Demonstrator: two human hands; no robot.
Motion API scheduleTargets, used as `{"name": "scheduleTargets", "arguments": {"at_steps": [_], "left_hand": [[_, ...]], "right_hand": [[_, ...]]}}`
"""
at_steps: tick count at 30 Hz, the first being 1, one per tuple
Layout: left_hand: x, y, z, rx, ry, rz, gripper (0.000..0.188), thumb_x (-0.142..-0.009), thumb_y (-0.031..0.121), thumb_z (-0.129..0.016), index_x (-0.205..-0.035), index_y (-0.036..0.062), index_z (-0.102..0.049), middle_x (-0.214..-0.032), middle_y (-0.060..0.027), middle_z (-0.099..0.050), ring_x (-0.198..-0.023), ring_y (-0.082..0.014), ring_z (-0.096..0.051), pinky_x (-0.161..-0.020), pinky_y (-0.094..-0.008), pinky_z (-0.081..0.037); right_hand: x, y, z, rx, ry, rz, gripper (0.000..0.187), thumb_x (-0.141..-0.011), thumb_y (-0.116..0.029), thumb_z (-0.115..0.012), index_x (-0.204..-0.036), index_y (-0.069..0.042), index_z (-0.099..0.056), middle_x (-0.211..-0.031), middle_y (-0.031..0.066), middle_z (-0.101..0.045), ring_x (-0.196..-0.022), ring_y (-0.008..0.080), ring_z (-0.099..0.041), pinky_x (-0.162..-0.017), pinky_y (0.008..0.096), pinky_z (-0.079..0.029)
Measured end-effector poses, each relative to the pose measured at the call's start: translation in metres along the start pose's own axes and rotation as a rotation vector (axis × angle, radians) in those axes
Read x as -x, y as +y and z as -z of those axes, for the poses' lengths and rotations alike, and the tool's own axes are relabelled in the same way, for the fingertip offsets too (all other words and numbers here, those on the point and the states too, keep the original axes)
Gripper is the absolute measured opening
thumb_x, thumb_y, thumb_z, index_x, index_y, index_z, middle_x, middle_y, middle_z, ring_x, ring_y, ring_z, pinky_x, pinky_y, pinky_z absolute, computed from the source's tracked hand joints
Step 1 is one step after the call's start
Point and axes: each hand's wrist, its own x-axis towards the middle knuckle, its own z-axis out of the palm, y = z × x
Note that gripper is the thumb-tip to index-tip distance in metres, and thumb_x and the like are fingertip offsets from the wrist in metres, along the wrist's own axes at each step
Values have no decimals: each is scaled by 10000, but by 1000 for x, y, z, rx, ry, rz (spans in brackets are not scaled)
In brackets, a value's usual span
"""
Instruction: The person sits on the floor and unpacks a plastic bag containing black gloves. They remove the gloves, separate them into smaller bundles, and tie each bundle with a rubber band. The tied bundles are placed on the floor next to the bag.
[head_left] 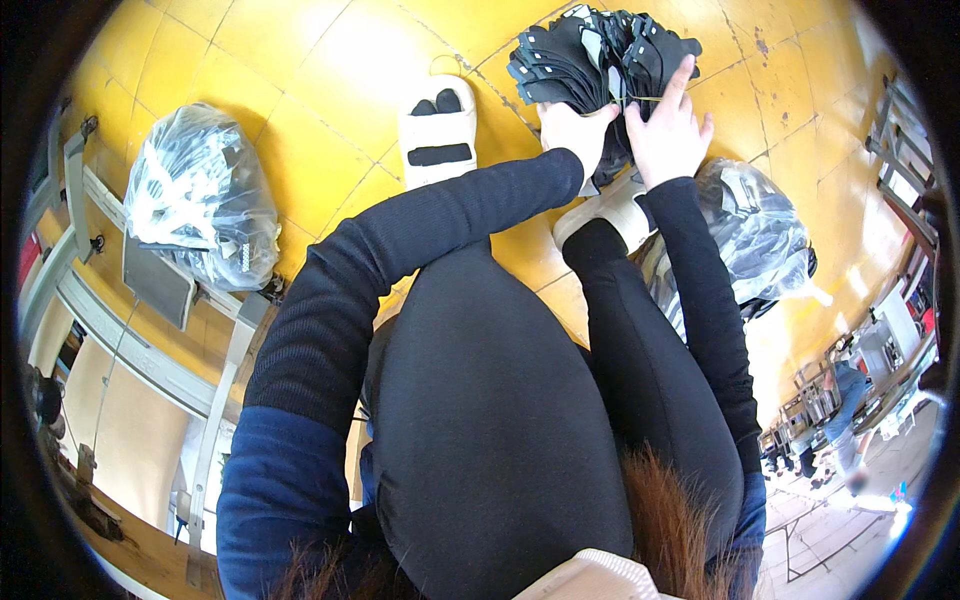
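Observation:
A bundle of dark fabric pieces (560, 65) with small pale marks stands fanned out on the yellow floor, by my right foot. A thin yellowish tie (648, 99) crosses its narrow middle. My left hand (575, 135) grips the near left side of the bundle, its thumb pointing toward the tie and its other fingers partly hidden. On the right side, my right hand (668, 138) touches the bundle with spread fingers, the index stretched upward and the thumb beside the tie. The lower part of the bundle is partly covered by my hands.
A clear plastic bag of pale and dark items (200, 200) sits on the left, by a metal frame (140, 345). Another filled plastic bag (755, 235) lies beside my right forearm. My light sandal (438, 135) is on the tiles. Far right, another person (848, 400) is among furniture.

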Motion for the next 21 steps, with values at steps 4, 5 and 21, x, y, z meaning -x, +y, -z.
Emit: {"name": "scheduleTargets", "arguments": {"at_steps": [4, 5, 21], "left_hand": [[-14, -1, -18, 77, 98, 162, 637, -731, 309, -822, -1065, -176, -579, -1008, -227, -671, -830, -255, -669, -745, -355, -547], [-17, -2, -19, 94, 90, 192, 637, -729, 301, -822, -1060, -183, -573, -1004, -229, -668, -828, -254, -669, -737, -356, -549], [-37, 73, 125, 40, -359, -168, 589, -617, 293, -833, -952, -128, -595, -894, -179, -646, -804, -227, -650, -740, -321, -548]], "right_hand": [[-14, 2, -10, -88, -35, -19, 1135, -768, -511, -702, -1566, -77, -22, -1142, 264, -616, -960, 377, -661, -985, 507, -437], [-19, 5, -12, -146, -115, -60, 1159, -756, -521, -714, -1566, -78, -12, -1125, 270, -623, -946, 386, -663, -957, 486, -467], [-21, 50, 46, -1339, -756, -470, 395, -811, -307, -694, -1024, 6, -581, -850, 21, -628, -715, 98, -626, -681, 228, -506]]}}
